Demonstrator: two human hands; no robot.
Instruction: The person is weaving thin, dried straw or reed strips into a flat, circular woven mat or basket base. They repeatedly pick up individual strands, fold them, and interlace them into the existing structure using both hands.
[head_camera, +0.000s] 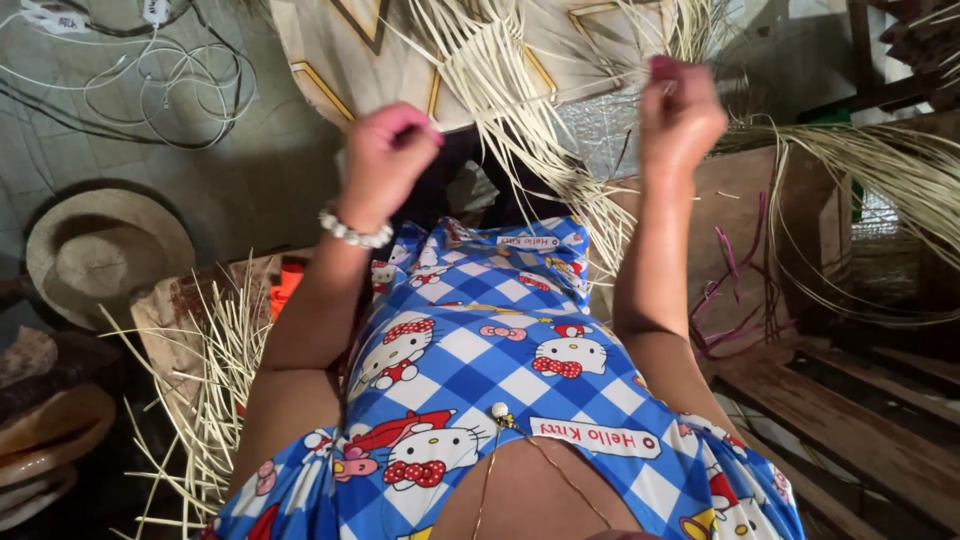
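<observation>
A woven straw hat (108, 255) lies on the tiled floor (230, 180) at the far left, with loose pale straw strips (215, 390) scattered just beside it. The left hand (388, 160), a bead bracelet (354, 233) on its wrist, has its fingers pinched shut on thin strands. The fanned bundle of straw (510, 90) hangs between both hands. The right hand (678, 115) is raised, fingers closed on strands too.

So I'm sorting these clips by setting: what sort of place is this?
Probably a home straw-weaving workspace. Both hands, left hand and right hand, work pale straw strands; a finished straw hat lies on the floor, with loose straw beside the person.
</observation>
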